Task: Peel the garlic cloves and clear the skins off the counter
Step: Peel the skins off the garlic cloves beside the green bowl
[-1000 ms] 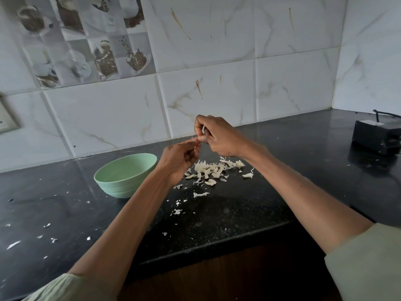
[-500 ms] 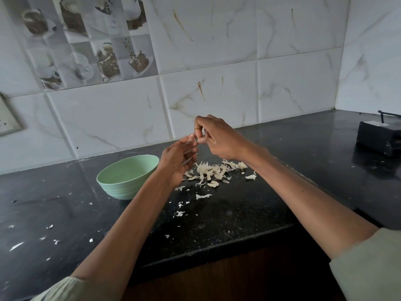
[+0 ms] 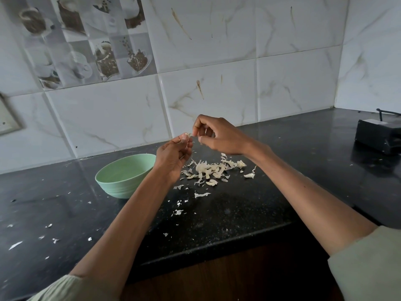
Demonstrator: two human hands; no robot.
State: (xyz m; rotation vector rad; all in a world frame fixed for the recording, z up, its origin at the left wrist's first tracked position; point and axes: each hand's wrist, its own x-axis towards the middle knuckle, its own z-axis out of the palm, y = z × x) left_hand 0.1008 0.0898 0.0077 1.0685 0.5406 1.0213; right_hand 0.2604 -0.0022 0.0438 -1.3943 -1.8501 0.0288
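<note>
Both hands are raised over the black counter [image 3: 217,216]. My left hand [image 3: 173,155] pinches a small pale garlic clove [image 3: 186,134] at its fingertips. My right hand [image 3: 217,135] is just to the right of it, thumb and forefinger pinching a thin strip of skin at the clove's tip; its other fingers are curled. A heap of papery garlic skins [image 3: 213,171] lies on the counter below and behind the hands. A pale green bowl [image 3: 123,177] stands left of my left wrist; its inside is hidden from here.
Small skin flakes [image 3: 179,211] are scattered across the counter toward the front edge and far left. A black box-shaped device [image 3: 377,135] sits at the right. The tiled wall [image 3: 217,83] runs behind, meeting a side wall in the right corner.
My right hand has drawn slightly away from the left and opened a small gap at the clove's tip. The view has shifted a little; the bowl and skin pile have not moved.
</note>
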